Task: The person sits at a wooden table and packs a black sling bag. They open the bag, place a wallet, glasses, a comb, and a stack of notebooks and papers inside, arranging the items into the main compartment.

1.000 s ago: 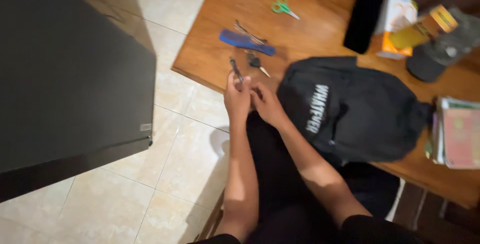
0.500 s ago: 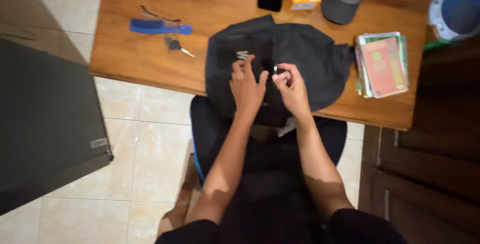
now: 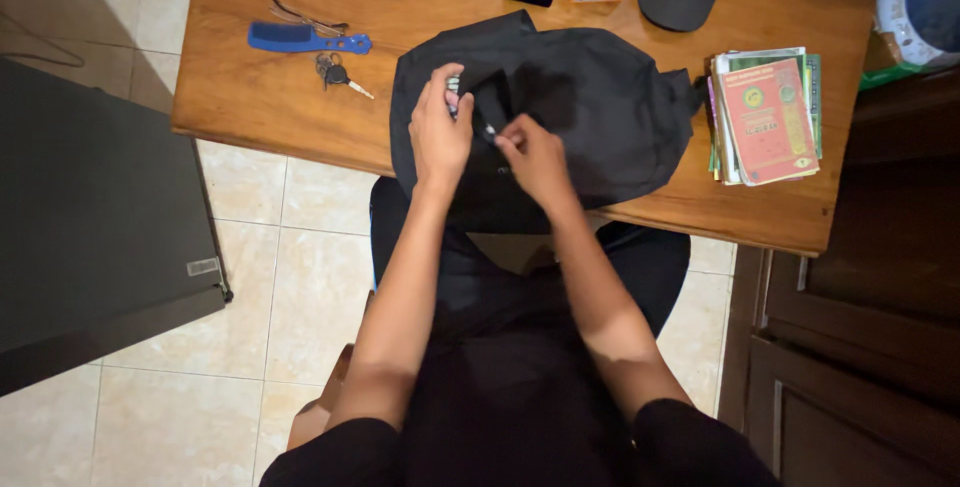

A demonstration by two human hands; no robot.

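— Left hand [image 3: 438, 132] is closed on a fold of the black backpack [image 3: 590, 112], pinching the fabric up at the centre of the frame. See the right hand [image 3: 533, 155]?

— Yes, just right of it and slightly lower, fingertips pinched on a small pale zipper pull [image 3: 489, 131] that sits between the two hands.

— Which hand is nearer the pull?

— Right one; it is already on it. The left is just beside, holding the cloth.

— And the backpack?

— Flat on the wooden table [image 3: 260, 97], long axis running left to right, its near edge hanging over toward the person's lap.
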